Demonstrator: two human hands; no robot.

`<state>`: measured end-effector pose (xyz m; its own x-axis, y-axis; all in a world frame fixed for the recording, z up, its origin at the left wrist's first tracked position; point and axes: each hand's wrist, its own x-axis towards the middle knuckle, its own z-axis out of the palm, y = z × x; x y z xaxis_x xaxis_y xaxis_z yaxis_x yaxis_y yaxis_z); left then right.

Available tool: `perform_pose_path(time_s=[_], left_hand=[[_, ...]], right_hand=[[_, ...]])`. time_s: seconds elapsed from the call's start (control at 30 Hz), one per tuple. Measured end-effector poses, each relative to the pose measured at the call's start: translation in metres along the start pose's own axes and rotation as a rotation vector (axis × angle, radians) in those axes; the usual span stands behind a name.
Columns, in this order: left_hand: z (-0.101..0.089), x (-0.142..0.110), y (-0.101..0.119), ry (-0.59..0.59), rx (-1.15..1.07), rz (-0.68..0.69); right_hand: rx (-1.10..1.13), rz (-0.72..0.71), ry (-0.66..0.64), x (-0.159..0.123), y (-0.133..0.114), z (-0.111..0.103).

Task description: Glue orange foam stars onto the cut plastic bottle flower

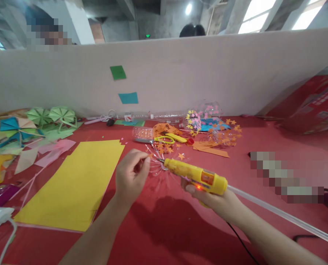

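My right hand [205,197] is wrapped round the handle of a yellow hot glue gun [195,175], its red light lit. A long clear glue stick [279,211] sticks out of the gun's back end. My left hand [132,175] pinches a small orange paper star [150,156] between thumb and fingertips. The gun's metal nozzle points left, close to that star; whether they touch I cannot tell. Below both hands lies a clear plastic piece cut into thin strips [164,167], spread like a flower. Orange stars [181,156] sit on some of its strips.
Yellow paper sheets [72,184] lie to the left. Behind the hands are scissors [164,140], a yellow cutter [176,138], orange paper [210,148] and clear plastic pieces with stars [193,121]. Folded green paper fans [62,116] stand back left. A pale partition [180,73] closes off the far side.
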<state>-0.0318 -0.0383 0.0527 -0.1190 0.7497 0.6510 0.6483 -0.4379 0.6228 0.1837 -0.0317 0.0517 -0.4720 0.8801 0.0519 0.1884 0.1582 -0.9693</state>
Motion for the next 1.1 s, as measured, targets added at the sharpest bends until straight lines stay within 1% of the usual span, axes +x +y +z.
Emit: perform_pose_path(time_s=[0.07, 0.13, 0.2, 0.27, 0.37, 0.53, 0.63, 0.7, 0.77, 0.83, 0.97, 1.03, 1.1], left_hand=[[-0.002, 0.003, -0.004, 0.057, -0.062, -0.093], [-0.003, 0.006, -0.007, 0.087, -0.137, -0.197], [-0.004, 0.008, -0.008, 0.092, -0.203, -0.281], [-0.004, 0.009, -0.007, 0.085, -0.26, -0.335], [-0.002, 0.008, -0.006, 0.03, -0.357, -0.4], [0.005, 0.001, -0.005, -0.187, -0.577, -0.542], [0.008, -0.001, -0.001, -0.277, -0.653, -0.616], [0.008, -0.002, 0.002, -0.31, -0.684, -0.647], [0.007, -0.001, 0.005, -0.33, -0.71, -0.667], [0.007, -0.001, 0.007, -0.349, -0.736, -0.689], [0.009, -0.002, 0.01, -0.414, -0.79, -0.762], [0.01, -0.003, 0.01, -0.465, -0.819, -0.795], [0.01, -0.004, 0.011, -0.513, -0.852, -0.801]], right_hand=[[-0.099, -0.031, -0.152, -0.001, -0.004, -0.003], [-0.265, -0.032, -0.299, -0.002, -0.007, -0.004], [-0.426, -0.042, -0.411, -0.003, -0.007, -0.002], [-0.531, -0.093, -0.49, -0.002, -0.007, 0.001], [-0.623, -0.139, -0.548, 0.002, -0.005, 0.006], [-0.735, -0.154, -0.576, 0.005, 0.002, 0.007], [-0.806, -0.204, -0.577, 0.005, 0.004, 0.005], [-0.87, -0.263, -0.557, 0.004, 0.004, 0.004], [-0.928, -0.341, -0.502, 0.005, 0.001, 0.001], [-0.938, -0.433, -0.379, 0.007, -0.004, -0.001], [-0.811, -0.651, -0.036, 0.018, -0.014, -0.005], [-0.788, -0.756, 0.049, 0.025, -0.016, -0.006], [-0.802, -0.844, 0.071, 0.032, -0.015, -0.005]])
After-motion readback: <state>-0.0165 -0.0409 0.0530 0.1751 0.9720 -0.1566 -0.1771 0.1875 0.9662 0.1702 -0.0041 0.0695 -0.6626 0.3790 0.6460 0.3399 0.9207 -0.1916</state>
